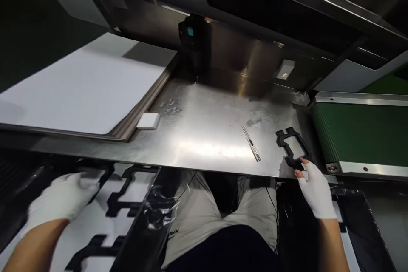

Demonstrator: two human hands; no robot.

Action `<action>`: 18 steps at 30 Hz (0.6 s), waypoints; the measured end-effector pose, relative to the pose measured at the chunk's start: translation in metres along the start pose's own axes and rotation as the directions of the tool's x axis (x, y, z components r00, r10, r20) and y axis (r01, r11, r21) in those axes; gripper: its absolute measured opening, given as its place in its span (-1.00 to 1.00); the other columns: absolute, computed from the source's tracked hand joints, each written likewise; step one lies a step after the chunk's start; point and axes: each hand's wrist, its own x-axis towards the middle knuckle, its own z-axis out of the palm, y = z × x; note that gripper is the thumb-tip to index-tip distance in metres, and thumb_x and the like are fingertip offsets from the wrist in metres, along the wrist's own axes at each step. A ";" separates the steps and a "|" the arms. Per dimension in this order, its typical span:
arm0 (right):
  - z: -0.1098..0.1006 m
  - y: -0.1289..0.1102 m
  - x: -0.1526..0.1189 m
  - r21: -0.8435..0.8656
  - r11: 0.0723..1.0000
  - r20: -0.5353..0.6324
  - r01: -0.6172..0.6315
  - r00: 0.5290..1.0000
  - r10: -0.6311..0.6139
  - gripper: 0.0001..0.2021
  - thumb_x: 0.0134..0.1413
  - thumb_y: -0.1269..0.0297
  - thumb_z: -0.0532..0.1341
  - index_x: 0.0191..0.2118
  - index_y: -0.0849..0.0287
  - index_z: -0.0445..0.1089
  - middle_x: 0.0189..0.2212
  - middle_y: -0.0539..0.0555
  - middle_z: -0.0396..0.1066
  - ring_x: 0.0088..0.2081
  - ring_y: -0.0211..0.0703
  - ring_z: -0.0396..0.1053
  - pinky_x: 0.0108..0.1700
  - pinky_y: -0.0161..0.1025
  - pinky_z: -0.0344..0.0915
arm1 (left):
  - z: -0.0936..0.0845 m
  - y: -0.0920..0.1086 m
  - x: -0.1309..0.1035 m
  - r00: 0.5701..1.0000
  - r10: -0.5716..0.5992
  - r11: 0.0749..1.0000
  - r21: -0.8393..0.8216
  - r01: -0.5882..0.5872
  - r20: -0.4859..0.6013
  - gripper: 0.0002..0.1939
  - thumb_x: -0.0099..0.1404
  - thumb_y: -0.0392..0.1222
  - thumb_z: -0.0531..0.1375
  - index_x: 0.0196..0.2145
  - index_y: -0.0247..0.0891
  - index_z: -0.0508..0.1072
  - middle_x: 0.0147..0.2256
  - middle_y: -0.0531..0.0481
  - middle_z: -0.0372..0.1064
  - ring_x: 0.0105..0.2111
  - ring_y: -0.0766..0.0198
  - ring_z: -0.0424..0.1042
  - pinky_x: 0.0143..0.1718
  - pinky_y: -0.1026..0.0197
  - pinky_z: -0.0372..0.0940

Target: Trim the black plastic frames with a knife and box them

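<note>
My right hand (316,189), in a white fingerless-tipped glove, pinches the lower corner of a black frame-shaped part (303,144). That part has a rectangular opening and small tabs, and it lies at the right end of the metal table (207,127). My left hand (62,197), also gloved in white, is down in the bin at the left. Its bent fingers are at the edge of another black frame-shaped part (106,175), slightly blurred. More such black parts (118,199) lie on white sheets beside it. A slim craft knife (250,143) rests on the table between my hands.
A tall stack of white sheets (86,85) covers the table's left, with a small white block (148,120) against it. A black device (193,36) stands at the back. A green conveyor belt (366,131) borders the right side. Dark machine housing (287,12) overhangs the table.
</note>
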 end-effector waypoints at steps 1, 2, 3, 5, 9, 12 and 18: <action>0.002 0.011 0.007 -0.068 0.995 0.008 0.075 0.997 -0.074 -0.47 0.41 0.07 0.12 0.36 0.16 0.37 0.33 0.30 0.44 0.31 0.27 0.41 0.33 0.20 0.35 | -0.009 0.010 -0.008 1.000 0.014 0.999 -0.038 -0.015 -0.021 -0.60 0.20 0.25 0.13 -0.24 -0.09 0.45 -0.34 0.01 0.54 -0.04 -0.24 0.56 0.08 -0.34 0.50; 0.004 0.018 0.013 -0.113 0.982 0.034 0.149 0.989 -0.147 -0.46 0.39 0.10 0.13 0.37 0.19 0.35 0.36 0.32 0.40 0.34 0.27 0.37 0.36 0.19 0.32 | -0.017 0.022 -0.018 0.999 0.020 0.994 -0.106 -0.024 -0.041 -0.56 0.24 0.31 0.10 -0.18 -0.05 0.50 -0.29 0.03 0.58 -0.07 -0.20 0.58 0.09 -0.28 0.51; 0.008 0.023 0.018 -0.144 0.967 0.063 0.210 0.977 -0.203 -0.48 0.38 0.13 0.14 0.35 0.21 0.35 0.36 0.33 0.39 0.35 0.27 0.35 0.37 0.18 0.31 | -0.024 0.035 -0.031 0.997 0.025 0.981 -0.192 -0.038 -0.066 -0.54 0.27 0.34 0.07 -0.16 0.00 0.52 -0.25 0.05 0.62 -0.08 -0.18 0.58 0.09 -0.24 0.52; 0.014 0.027 0.029 -0.195 0.944 0.097 0.266 0.963 -0.251 -0.56 0.37 0.14 0.17 0.24 0.23 0.42 0.27 0.37 0.45 0.30 0.29 0.38 0.33 0.18 0.32 | -0.034 0.063 -0.060 0.992 0.116 0.932 -0.338 -0.129 -0.056 -0.56 0.30 0.35 0.11 -0.15 0.05 0.58 -0.15 0.07 0.67 -0.04 -0.19 0.59 0.12 -0.18 0.48; 0.019 0.020 0.048 -0.178 0.968 0.076 0.177 0.983 -0.165 -0.63 0.32 -0.07 0.20 -0.06 0.16 0.46 -0.05 0.32 0.57 0.01 0.29 0.49 0.14 0.17 0.40 | -0.034 0.132 -0.114 0.896 0.419 0.815 -0.494 -0.302 0.143 -0.58 0.30 0.31 0.16 -0.35 -0.04 0.59 -0.25 0.05 0.66 -0.17 -0.07 0.59 -0.07 0.02 0.48; 0.013 -0.005 0.043 0.043 0.998 -0.080 0.039 0.996 -0.036 -0.51 0.30 -0.30 0.17 -0.15 0.09 0.39 -0.15 0.23 0.54 -0.07 0.22 0.49 0.04 0.10 0.41 | -0.022 0.186 -0.147 0.736 0.654 0.650 -0.626 -0.430 0.173 -0.60 0.42 0.21 0.17 -0.41 -0.05 0.60 -0.30 0.00 0.64 -0.23 0.00 0.57 -0.08 0.08 0.47; 0.012 -0.126 -0.033 0.431 0.838 -0.089 0.335 0.940 -0.330 -0.56 0.40 -0.28 0.23 -0.08 0.03 0.38 -0.22 0.11 0.46 -0.17 0.11 0.46 -0.06 0.00 0.41 | -0.007 0.269 -0.207 0.507 0.842 0.192 -0.981 0.038 0.184 -0.43 0.30 0.12 0.43 0.20 -0.10 0.61 0.12 -0.22 0.60 0.10 -0.15 0.57 0.16 -0.12 0.46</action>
